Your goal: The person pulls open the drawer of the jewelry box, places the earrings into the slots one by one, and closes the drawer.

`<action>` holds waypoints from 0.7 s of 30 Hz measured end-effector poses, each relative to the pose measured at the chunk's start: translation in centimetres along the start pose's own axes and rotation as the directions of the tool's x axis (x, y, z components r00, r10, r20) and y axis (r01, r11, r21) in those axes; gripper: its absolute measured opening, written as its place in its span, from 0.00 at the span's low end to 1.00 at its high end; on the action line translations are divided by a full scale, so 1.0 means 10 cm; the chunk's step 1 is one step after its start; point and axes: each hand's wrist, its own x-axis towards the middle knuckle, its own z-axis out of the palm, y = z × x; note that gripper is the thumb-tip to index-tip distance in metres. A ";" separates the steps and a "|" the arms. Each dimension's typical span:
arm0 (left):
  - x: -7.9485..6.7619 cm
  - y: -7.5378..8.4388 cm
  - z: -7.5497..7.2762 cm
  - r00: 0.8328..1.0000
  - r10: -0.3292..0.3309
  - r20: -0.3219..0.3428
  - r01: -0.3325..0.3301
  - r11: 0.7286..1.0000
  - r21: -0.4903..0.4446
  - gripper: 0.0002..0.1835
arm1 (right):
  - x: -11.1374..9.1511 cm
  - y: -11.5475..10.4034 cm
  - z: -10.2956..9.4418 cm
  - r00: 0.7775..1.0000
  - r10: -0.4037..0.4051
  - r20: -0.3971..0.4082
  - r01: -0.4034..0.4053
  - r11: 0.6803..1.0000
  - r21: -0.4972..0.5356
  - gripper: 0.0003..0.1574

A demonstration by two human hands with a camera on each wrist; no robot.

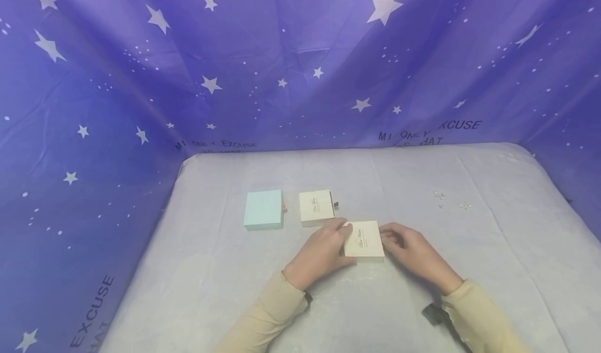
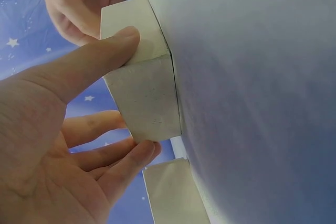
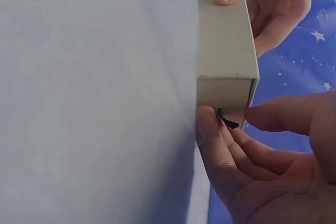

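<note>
A cream drawer-style gift box (image 1: 363,241) with dark script on its lid rests on the cloth between both hands. My left hand (image 1: 324,248) grips its left end, the thumb (image 2: 123,45) on the near side and the fingers round the far corner. At the opposite end, my right hand (image 1: 413,251) has its fingertips (image 3: 207,119) against the box's end face, beside a short black ribbon tab (image 3: 229,120). Its thumb stands at the box's other edge, apart from the fingers. No grip on the ribbon shows.
A second cream box (image 1: 315,207) with a dark tab stands just beyond the left hand. Left of it sits a mint-green box (image 1: 264,209) with a brownish tab. Several small shiny pieces (image 1: 465,206) lie at the right. Purple star-printed curtain (image 1: 281,56) surrounds the cloth-covered table (image 1: 197,290).
</note>
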 end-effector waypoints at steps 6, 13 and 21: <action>-0.01 0.00 0.00 1.000 0.000 -0.003 0.000 1.000 -0.003 0.38 | 0.04 0.07 0.01 0.998 0.057 0.038 -0.058 0.998 0.032 0.16; -0.01 0.01 0.00 1.000 0.002 -0.010 -0.002 1.000 0.011 0.37 | 0.06 0.06 0.00 0.996 0.085 0.039 -0.087 0.995 0.041 0.16; -0.01 0.02 0.01 1.000 -0.002 -0.018 0.002 1.000 0.022 0.38 | 0.07 0.05 0.01 0.993 0.114 0.040 -0.116 0.992 0.051 0.15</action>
